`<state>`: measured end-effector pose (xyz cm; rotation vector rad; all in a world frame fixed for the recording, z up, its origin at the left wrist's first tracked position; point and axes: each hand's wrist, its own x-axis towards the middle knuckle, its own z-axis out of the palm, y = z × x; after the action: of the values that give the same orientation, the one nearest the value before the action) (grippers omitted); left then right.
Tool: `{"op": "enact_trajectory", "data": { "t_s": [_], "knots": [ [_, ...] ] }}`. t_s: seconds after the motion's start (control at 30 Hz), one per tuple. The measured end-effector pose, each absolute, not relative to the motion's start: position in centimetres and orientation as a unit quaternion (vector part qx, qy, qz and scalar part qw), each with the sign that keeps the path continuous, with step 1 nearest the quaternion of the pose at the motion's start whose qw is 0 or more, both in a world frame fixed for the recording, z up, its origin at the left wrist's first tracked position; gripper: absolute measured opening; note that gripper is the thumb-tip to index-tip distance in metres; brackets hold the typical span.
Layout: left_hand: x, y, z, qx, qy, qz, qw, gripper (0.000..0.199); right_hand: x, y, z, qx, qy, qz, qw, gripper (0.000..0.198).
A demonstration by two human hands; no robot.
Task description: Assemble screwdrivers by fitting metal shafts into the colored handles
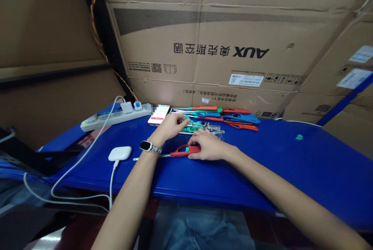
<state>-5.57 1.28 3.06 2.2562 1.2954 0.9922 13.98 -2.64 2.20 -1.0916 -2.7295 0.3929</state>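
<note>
A red long-necked lighter (176, 153) with a green trigger lies across the blue table near its front edge. My right hand (208, 145) is closed around its handle end, which the palm hides; the metal tube points left. Farther back, my left hand (173, 125) wears a watch and has thumb and fingers pinched at a small green plastic piece (184, 118). Just beyond both hands lies a heap of green pieces (190, 127), with clear plastic parts (217, 128) beside it. Several red, blue and orange lighters (240, 118) are laid in rows behind.
A phone (159, 114) with a lit screen lies behind my left hand. A white power strip (116, 117), cables and a white earbud case (120, 153) occupy the left side. One green piece (298, 137) lies at the right. Cardboard (215, 28) walls the back.
</note>
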Motion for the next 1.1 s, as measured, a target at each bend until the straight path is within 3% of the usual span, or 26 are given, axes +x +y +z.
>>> {"op": "enact_trajectory", "data": {
  "t_s": [0.17,0.3,0.4,0.5,0.57,0.63,0.77,1.1],
  "knots": [
    [-5.9,1.5,3.2,0.775,0.464,0.404,0.144,0.029,14.9,-2.1,2.0,-0.384,-0.897,0.167,0.14,0.027],
    [-5.6,0.9,4.2,0.685,0.446,0.575,0.024,0.016,17.3,-1.7,2.3,-0.396,-0.858,0.209,0.251,0.026],
    [-4.6,0.3,4.3,0.598,0.412,0.688,0.017,0.019,19.0,-0.9,2.0,-0.434,-0.808,0.23,0.327,0.029],
    [-3.2,0.3,3.4,0.588,0.393,0.696,0.127,0.029,19.6,0.2,1.4,-0.472,-0.758,0.229,0.388,0.035],
    [-2.2,0.7,2.3,0.629,0.403,0.614,0.255,0.031,19.5,0.8,1.0,-0.481,-0.732,0.245,0.415,0.04],
    [-1.3,1.1,1.3,0.65,0.405,0.544,0.342,0.028,19.1,1.0,0.7,-0.474,-0.717,0.279,0.428,0.042],
    [0.0,1.4,0.1,0.62,0.348,0.523,0.47,0.043,18.5,0.7,0.6,-0.455,-0.712,0.313,0.433,0.042],
    [1.3,1.0,-0.8,0.455,0.297,0.601,0.586,0.036,18.5,1.8,0.8,-0.456,-0.692,0.321,0.458,0.041]
  ]
}}
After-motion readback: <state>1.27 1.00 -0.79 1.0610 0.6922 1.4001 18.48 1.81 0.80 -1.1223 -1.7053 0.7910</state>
